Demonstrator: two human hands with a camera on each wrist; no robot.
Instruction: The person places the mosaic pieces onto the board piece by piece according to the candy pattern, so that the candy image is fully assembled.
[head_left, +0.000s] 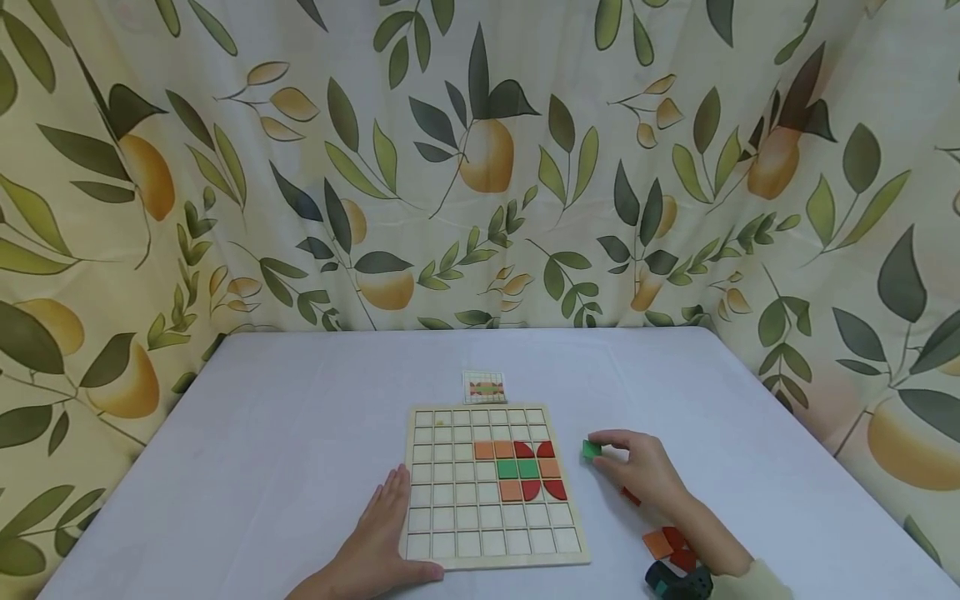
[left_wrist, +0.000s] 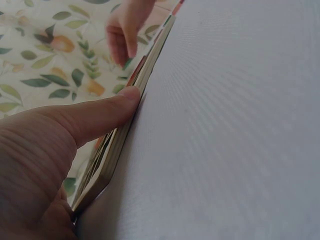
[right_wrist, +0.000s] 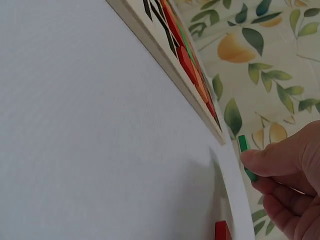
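Observation:
A wooden grid board [head_left: 453, 521] lies on the table with orange, red and green tiles in the right part of its grid. My left hand [head_left: 375, 537] rests against the board's left side with straight fingers, its thumb [left_wrist: 112, 110] at the near edge. To the right of the board my right hand [head_left: 648, 471] pinches a green tile [head_left: 591, 450] between thumb and fingers, apart from the board. That green tile [right_wrist: 243, 144] shows edge-on in the right wrist view. Two green tiles [head_left: 517, 469] sit side by side on the grid.
Behind the board lies a small card [head_left: 484, 388] with a coloured grid pattern. Loose orange [head_left: 657, 546] and red [head_left: 682, 558] tiles lie by the right forearm. One more red tile [head_left: 631, 497] lies under the right hand. A patterned curtain [head_left: 480, 208] hangs behind the white table [head_left: 315, 400].

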